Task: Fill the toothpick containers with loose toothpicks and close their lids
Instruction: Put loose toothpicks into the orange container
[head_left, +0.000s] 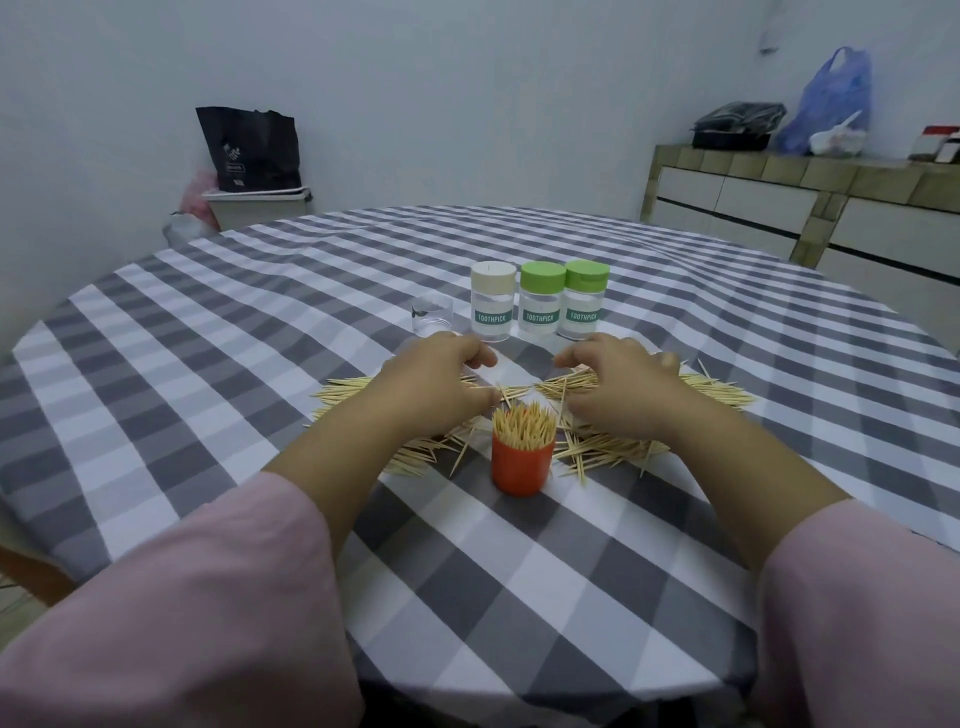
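Toward the table's (208, 322) near edge, loose toothpicks (613, 441) are raked inward by the curled left hand (441, 387) and right hand (618, 395); nothing visibly gripped, beside the full orange container (522, 465).

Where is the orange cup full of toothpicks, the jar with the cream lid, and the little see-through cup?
orange cup (521, 465): head view, on its front wall.
cream-lid jar (492, 314): head view, on its label.
clear cup (432, 314): head view, on its side wall.

"TOOTHPICK" in white on a green label, on each of three clear containers: beige-lidded container (491, 309), middle green-lidded container (540, 306), right green-lidded container (583, 304). Black bag (248, 148) print unreadable.
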